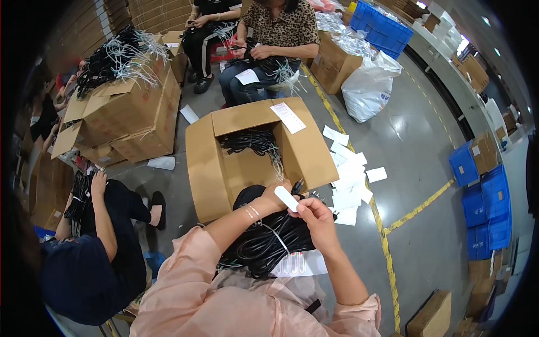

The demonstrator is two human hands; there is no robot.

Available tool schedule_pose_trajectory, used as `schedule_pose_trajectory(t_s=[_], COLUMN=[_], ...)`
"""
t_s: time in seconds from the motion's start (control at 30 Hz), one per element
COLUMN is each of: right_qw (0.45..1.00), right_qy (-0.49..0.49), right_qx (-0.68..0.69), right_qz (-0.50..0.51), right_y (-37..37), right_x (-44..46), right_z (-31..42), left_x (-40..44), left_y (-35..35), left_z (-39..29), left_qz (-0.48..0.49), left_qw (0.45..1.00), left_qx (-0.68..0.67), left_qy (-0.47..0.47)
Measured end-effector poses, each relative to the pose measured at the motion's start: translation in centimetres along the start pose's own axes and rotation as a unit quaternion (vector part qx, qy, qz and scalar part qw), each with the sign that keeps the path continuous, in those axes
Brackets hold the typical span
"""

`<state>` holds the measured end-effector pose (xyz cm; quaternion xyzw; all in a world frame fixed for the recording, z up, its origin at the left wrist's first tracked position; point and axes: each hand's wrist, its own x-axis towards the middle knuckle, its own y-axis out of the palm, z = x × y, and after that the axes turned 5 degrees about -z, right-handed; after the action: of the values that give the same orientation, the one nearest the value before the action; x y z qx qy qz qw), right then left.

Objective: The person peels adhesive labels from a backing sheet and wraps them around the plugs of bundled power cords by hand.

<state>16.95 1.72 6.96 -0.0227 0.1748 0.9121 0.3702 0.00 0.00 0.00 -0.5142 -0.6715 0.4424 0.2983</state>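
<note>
A bundle of black power cables [261, 247] with plugs lies across my lap. My left hand [272, 194] is closed at the top of the bundle, beside a black plug [298, 186]; the white label covers part of its fingers. My right hand [319, 222] pinches one end of this oblong white label [286, 197] between thumb and fingers. Under the cables, a sheet of labels with red and black outlines [300, 264] rests on my lap. Just beyond my hands stands an open cardboard box [205, 168], with a tied bundle of black cables [250, 140] inside.
White paper slips [349, 174] are scattered on the floor to the right. Stacked cartons [135, 121] heaped with cables stand at left. People sit ahead and at left, handling cables. A white plastic bag [368, 90] and blue bins [487, 205] are at right.
</note>
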Motion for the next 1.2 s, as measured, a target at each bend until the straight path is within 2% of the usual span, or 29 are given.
schedule_pose_trajectory(t_s=[0.07, 0.17, 0.33, 0.43, 0.47, 0.5, 0.57, 0.63, 0.7, 0.73, 0.77, 0.83, 0.93, 1.0, 1.03, 1.1, 1.13, 1.17, 1.2], right_qw=[0.997, 0.998, 0.994, 0.983, 0.98, 0.991, 0.995, 0.997, 0.994, 0.994, 0.991, 0.989, 0.987, 0.977, 0.977, 0.972, 0.975, 0.975, 0.991], right_qy=[-0.015, -0.013, -0.058, -0.071, -0.067, -0.055, -0.047, -0.026, -0.038, -0.023, 0.038, -0.006, -0.1, -0.173, -0.174, -0.204, -0.195, -0.196, -0.115], right_qx=[-0.057, -0.027, -0.093, -0.16, -0.174, -0.109, -0.04, -0.035, -0.103, -0.072, -0.069, -0.101, -0.102, -0.113, -0.112, -0.12, -0.098, -0.098, -0.015], right_qz=[-0.045, -0.055, -0.022, -0.052, -0.066, -0.061, -0.074, -0.068, 0.018, 0.075, 0.107, 0.106, 0.067, 0.048, 0.05, -0.001, -0.044, -0.042, -0.071], right_y=[-0.7, 1.1, 1.9, 1.6, 1.0, 0.7, 0.0, 0.1, 1.4, 2.5, 2.6, 3.5, 5.2, 5.8, 6.0, 6.8, 7.5, 7.7, 7.8], right_x=[0.5, 1.3, 1.9, 2.0, 2.1, 2.0, 1.8, 1.3, 0.7, 0.4, 0.5, 1.1, 0.6, 0.3, 0.3, 0.2, 0.2, 0.1, 0.2], right_z=[-0.5, -1.6, -1.7, -2.3, -2.6, -2.6, -2.7, -2.1, -0.5, 0.4, 0.1, -1.2, -1.5, -1.8, -2.1, -2.7, -2.8, -2.4, -1.9], left_x=[-1.4, -3.2, -1.6, -2.2, -3.2, -3.8, -5.2, -7.4, -8.8, -9.1, -9.5, -9.9, -10.8, -11.7, -11.8, -12.1, -12.2, -12.3, -12.4], left_y=[-2.7, -4.8, -2.4, -3.1, -2.3, -2.7, -3.5, -5.4, -4.6, -3.9, -3.3, -3.1, -3.7, -3.0, -2.8, -2.5, -2.6, -2.5, -2.5], left_z=[-1.1, -0.1, 0.4, 0.1, 0.9, 1.3, 1.8, 0.8, 0.9, 1.0, 0.9, 0.1, 0.7, 1.2, 1.3, 1.2, 0.7, 0.6, 0.4], left_qz=[0.195, 0.193, 0.279, 0.234, 0.081, 0.08, -0.027, -0.058, -0.069, -0.118, -0.166, -0.188, -0.207, -0.019, -0.021, -0.057, -0.065, -0.067, -0.095], left_qw=[0.964, 0.974, 0.952, 0.969, 0.991, 0.991, 0.983, 0.894, 0.885, 0.896, 0.902, 0.877, 0.891, 0.918, 0.918, 0.935, 0.927, 0.927, 0.929], left_qx=[-0.181, -0.11, -0.107, -0.086, -0.07, -0.069, -0.182, -0.439, -0.454, -0.428, -0.399, -0.439, -0.391, -0.396, -0.395, -0.348, -0.368, -0.367, -0.352], left_qy=[-0.024, -0.033, -0.061, -0.005, 0.077, 0.076, 0.024, -0.06, -0.069, -0.027, 0.016, 0.049, 0.098, -0.028, -0.028, 0.043, 0.037, 0.036, 0.058])
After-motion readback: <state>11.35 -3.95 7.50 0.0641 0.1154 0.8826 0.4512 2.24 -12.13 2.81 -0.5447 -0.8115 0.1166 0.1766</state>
